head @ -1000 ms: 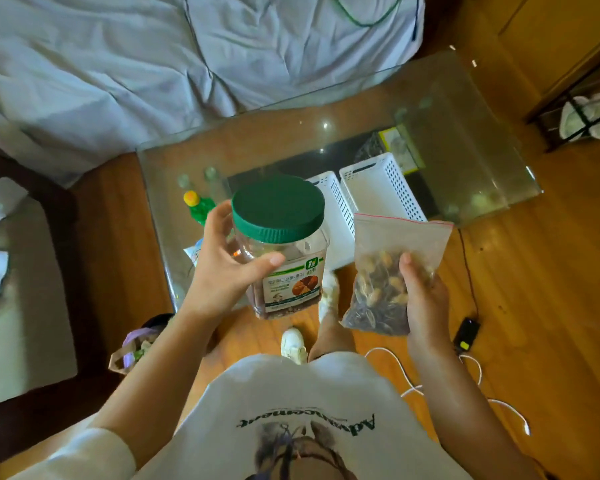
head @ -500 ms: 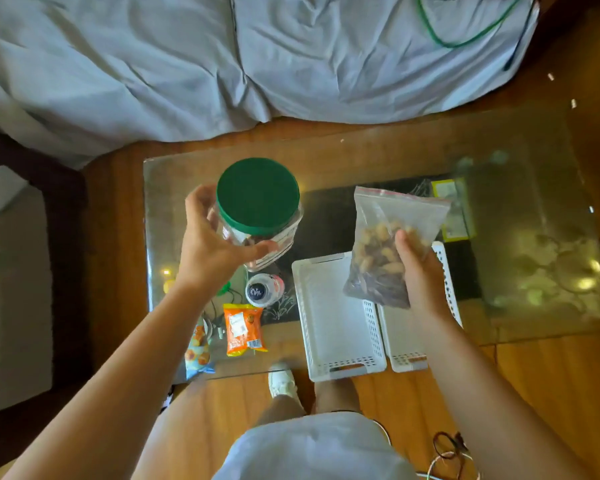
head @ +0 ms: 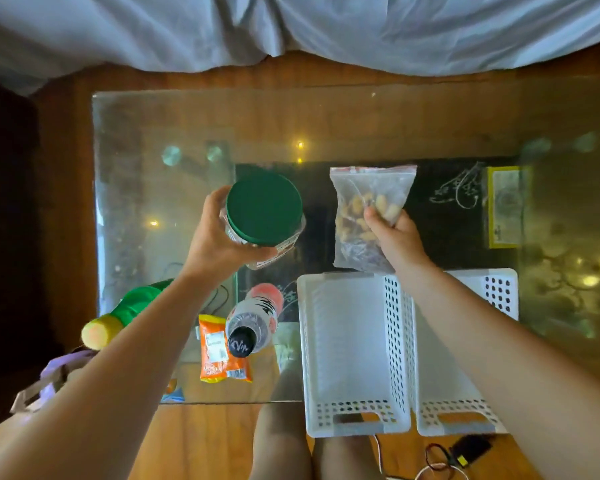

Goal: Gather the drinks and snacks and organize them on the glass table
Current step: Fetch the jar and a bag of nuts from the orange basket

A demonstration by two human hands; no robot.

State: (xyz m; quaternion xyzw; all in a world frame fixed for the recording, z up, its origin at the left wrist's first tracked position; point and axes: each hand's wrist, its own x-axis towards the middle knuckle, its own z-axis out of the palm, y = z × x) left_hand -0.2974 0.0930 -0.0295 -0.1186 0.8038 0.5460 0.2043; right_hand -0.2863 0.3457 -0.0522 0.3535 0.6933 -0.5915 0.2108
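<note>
My left hand [head: 210, 242] grips a clear nut jar with a green lid [head: 264, 210], held above the glass table [head: 187, 126]. My right hand [head: 394, 237] holds a clear zip bag of mixed nuts [head: 362, 216] above the table's middle. Two white perforated baskets stand side by side at the near edge, the left basket [head: 347, 344] and the right basket [head: 492, 292]. A black-capped bottle with a red label [head: 255, 320], an orange snack packet [head: 219, 351] and a green bottle with a yellow cap [head: 125, 313] sit at the near left.
A grey-sheeted bed [head: 291, 26] runs along the table's far side. A yellow-edged item [head: 504, 206] lies under the glass at right. A cable and black charger [head: 465, 450] lie on the wood floor by my legs. A purple bag [head: 56, 372] sits at lower left.
The view has come closer and more directly over the table. Both hands have moved forward over the glass with the jar and the nut bag still held.
</note>
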